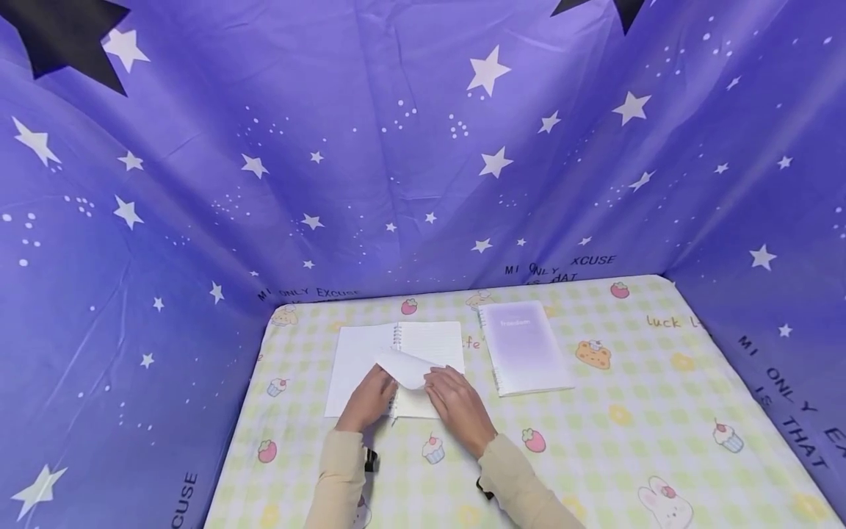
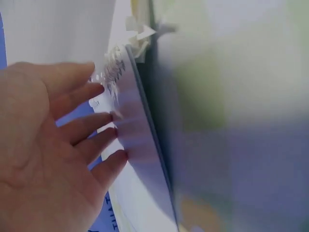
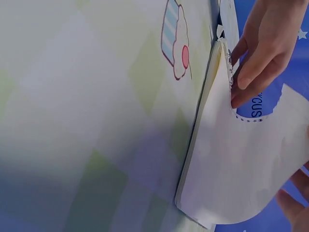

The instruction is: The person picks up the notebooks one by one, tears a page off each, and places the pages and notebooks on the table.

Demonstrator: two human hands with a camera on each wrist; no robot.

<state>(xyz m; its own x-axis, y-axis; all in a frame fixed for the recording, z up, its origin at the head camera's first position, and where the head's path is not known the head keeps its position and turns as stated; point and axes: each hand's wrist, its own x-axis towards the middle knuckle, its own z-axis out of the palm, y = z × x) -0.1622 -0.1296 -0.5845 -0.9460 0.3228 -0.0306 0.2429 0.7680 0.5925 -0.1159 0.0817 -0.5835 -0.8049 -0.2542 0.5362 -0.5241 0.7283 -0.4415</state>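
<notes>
An open spiral notebook (image 1: 429, 334) lies on the table. One sheet (image 1: 406, 367) arches up from it, and the right wrist view shows a row of holes along the edge of that sheet (image 3: 251, 164), part of which stands free of the coil. My left hand (image 1: 370, 397) is at the coil, with fingertips touching paper beside it; in the left wrist view that hand (image 2: 58, 130) has loosely extended fingers. My right hand (image 1: 459, 408) pinches the sheet's outer side; only some of its fingers (image 3: 289, 205) show in the right wrist view.
A closed purple spiral notebook (image 1: 525, 345) lies to the right of the open one. Under both is a checked tablecloth (image 1: 621, 455) printed with cakes and strawberries. Purple starry curtains (image 1: 396, 184) enclose the back and sides of the table.
</notes>
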